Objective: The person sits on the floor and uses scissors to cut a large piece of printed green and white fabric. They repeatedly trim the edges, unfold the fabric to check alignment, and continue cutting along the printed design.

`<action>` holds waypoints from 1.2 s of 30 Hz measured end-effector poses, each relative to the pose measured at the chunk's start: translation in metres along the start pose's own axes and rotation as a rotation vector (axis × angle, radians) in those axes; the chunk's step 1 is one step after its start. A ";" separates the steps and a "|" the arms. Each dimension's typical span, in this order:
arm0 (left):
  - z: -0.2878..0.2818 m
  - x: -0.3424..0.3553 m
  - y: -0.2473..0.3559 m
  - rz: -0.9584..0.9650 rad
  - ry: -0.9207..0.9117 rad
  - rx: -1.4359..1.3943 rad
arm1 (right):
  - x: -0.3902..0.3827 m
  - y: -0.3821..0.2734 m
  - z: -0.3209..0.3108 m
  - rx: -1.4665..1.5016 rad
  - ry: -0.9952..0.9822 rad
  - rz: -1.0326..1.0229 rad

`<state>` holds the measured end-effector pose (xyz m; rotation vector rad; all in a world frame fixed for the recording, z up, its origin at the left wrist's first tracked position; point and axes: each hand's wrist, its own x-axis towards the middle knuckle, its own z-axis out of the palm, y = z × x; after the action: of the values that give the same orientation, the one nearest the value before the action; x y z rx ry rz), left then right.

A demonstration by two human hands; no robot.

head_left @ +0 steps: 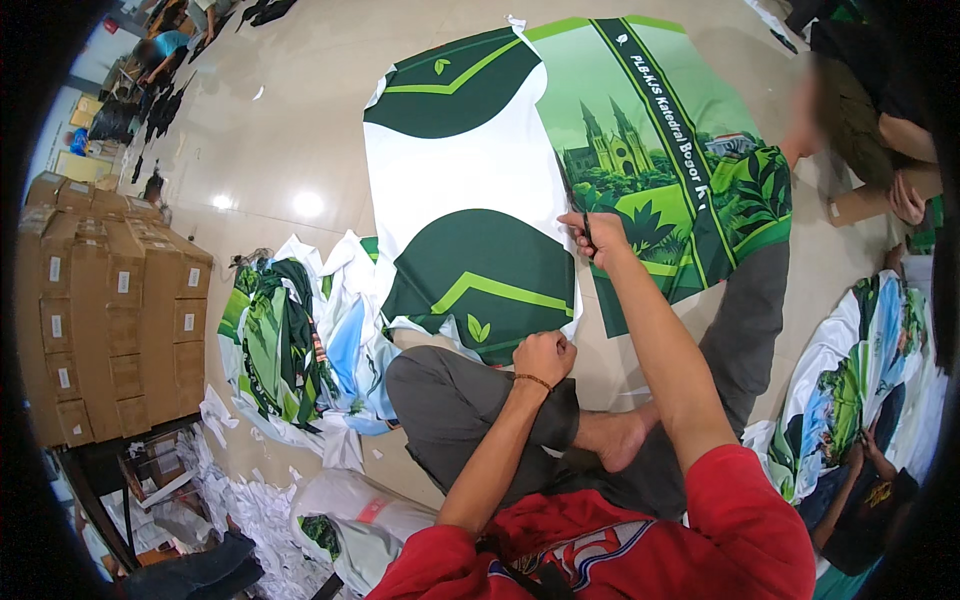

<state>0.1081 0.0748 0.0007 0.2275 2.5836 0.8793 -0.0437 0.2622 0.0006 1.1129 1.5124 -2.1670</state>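
My right hand [602,240] is closed round the handles of black scissors [588,228], at the seam between two fabric areas. Left of it lies a white fabric piece [460,175] with dark green curved panels and light green stripes. To the right is a green printed fabric panel [650,170] with a church picture and a dark diagonal band; its right part lies by my outstretched leg. My left hand [546,358] is closed at the near edge of the white and green piece, above my bent knee. What its fingers hold, if anything, is hidden.
A heap of printed fabric [300,340] lies to my left, before stacked cardboard boxes [110,300]. Paper scraps [250,500] and a stuffed white bag [360,515] are nearer. Another fabric pile [845,380] lies right, with people close by. More people are at far left.
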 end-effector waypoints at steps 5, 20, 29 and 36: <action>0.005 0.000 -0.003 -0.017 0.014 0.006 | 0.011 -0.022 0.010 0.022 -0.018 -0.009; 0.005 -0.001 -0.004 -0.020 0.002 -0.034 | 0.047 -0.054 0.027 0.058 -0.001 -0.014; 0.007 0.001 -0.005 -0.011 0.014 -0.041 | 0.062 -0.058 0.032 0.015 0.028 -0.048; 0.009 -0.002 -0.009 0.002 0.038 -0.077 | 0.078 -0.082 0.046 -0.032 -0.014 -0.098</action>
<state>0.1133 0.0724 -0.0107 0.1931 2.5786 0.9904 -0.1653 0.2710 0.0076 1.0323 1.6220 -2.2003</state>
